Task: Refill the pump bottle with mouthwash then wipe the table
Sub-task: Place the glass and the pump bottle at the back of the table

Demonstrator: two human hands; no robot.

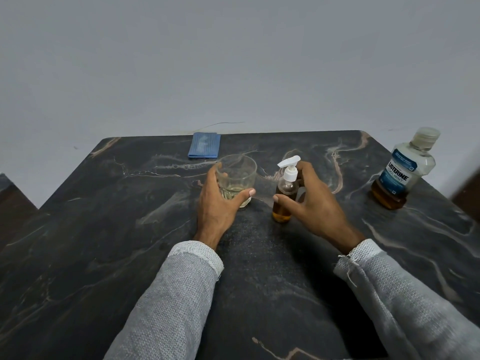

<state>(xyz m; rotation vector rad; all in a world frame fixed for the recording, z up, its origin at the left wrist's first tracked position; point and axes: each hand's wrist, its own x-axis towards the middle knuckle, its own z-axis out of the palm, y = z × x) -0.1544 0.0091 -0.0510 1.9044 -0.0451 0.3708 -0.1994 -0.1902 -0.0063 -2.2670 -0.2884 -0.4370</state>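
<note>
A small clear pump bottle (285, 196) with a white pump head stands upright on the dark marble table (130, 242); amber liquid fills about its lower half. My right hand (309, 201) curls around the bottle, thumb in front and fingers behind it. To the left, my left hand (218, 203) grips a clear glass (237, 175) standing on the table with a little pale liquid at its bottom. A capped mouthwash bottle (404, 168) with a blue label stands at the right edge, amber liquid low in it. A folded blue cloth (204, 145) lies at the far edge.
A pale wall rises directly behind the table's far edge. The table's corners are cut off at the far left and far right. A dark wooden piece (467, 196) shows past the right edge, and lower dark surfaces (13, 203) sit off the left side.
</note>
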